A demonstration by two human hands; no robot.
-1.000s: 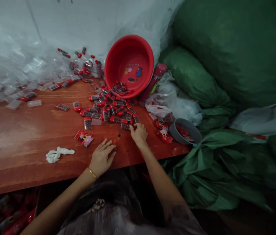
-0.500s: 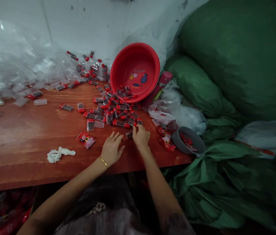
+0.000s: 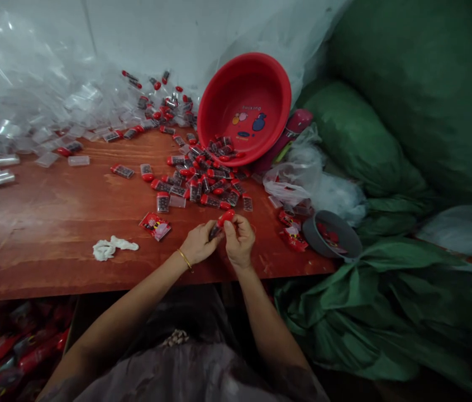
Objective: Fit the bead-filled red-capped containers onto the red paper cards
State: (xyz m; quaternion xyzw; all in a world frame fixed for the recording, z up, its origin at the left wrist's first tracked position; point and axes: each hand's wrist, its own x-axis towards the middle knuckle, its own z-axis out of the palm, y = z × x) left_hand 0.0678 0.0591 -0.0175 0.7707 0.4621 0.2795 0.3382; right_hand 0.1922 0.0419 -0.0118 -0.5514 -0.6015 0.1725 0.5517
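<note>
Both hands meet over the near edge of a reddish wooden table (image 3: 43, 223). My left hand (image 3: 199, 247) and my right hand (image 3: 239, 239) together hold one small clear box with a red cap (image 3: 222, 222), lifted off the wood. Just beyond them lies a heap of several like boxes (image 3: 200, 181), spilling from a tipped red basin (image 3: 244, 109). A gold bangle circles my left wrist.
A red printed packet (image 3: 156, 225) and a crumpled white scrap (image 3: 114, 247) lie left of my hands. A grey bowl (image 3: 331, 234) sits at the table's right corner by green sacks (image 3: 386, 156). Clear plastic bags (image 3: 30, 111) pile at the back left.
My right hand picked a box from the heap's edge and drew it back. My left hand rose from the table and closed on the same box.
</note>
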